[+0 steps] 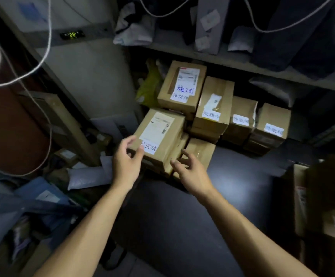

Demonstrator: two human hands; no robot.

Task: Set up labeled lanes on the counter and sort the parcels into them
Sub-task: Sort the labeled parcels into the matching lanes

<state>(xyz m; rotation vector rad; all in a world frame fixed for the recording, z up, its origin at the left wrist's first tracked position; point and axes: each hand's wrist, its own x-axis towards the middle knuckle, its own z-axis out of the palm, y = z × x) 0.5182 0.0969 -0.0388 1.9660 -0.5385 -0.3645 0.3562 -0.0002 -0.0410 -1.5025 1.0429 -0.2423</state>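
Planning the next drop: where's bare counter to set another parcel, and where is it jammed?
Free: the dark counter in front of the labeled box row, running right toward the open carton, and the stretch between the forearms. Crowded: under the shelf the boxes sit packed together; left hand and right hand flank the nearest box; mailers pile up left.

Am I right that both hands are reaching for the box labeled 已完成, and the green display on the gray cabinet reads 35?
Not quite. In the head view the left hand and right hand do reach toward the box labeled 已完成, but the green display on the gray cabinet reads 28, not 35.
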